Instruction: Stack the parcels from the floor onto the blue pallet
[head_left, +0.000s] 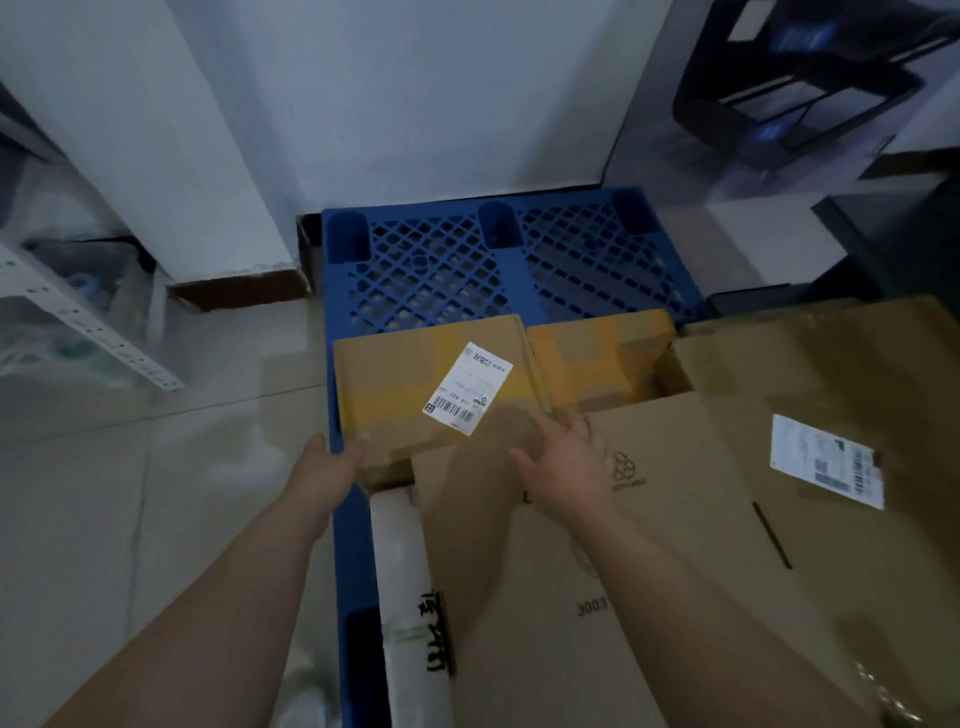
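Note:
A blue lattice pallet (467, 260) lies on the floor against the white wall. On its middle sits a brown parcel (395, 395) with yellow tape and a white shipping label. A second taped parcel (597, 358) stands to its right. My left hand (332, 467) touches the labelled parcel's near left corner, thumb on its top edge. My right hand (566, 457) hovers over the parcel's near right corner with fingers spread, above a large flat carton (597, 571) bearing a recycling mark. A white rolled package (405, 597) lies along that carton's left side.
Another big carton (831, 415) with a white label stands to the right. A white perforated shelf rail (78, 322) and plastic-wrapped goods are at the left. Dark furniture (893, 228) stands at the right, a dark frame (800, 78) above it. Light floor tiles (156, 493) spread to the left.

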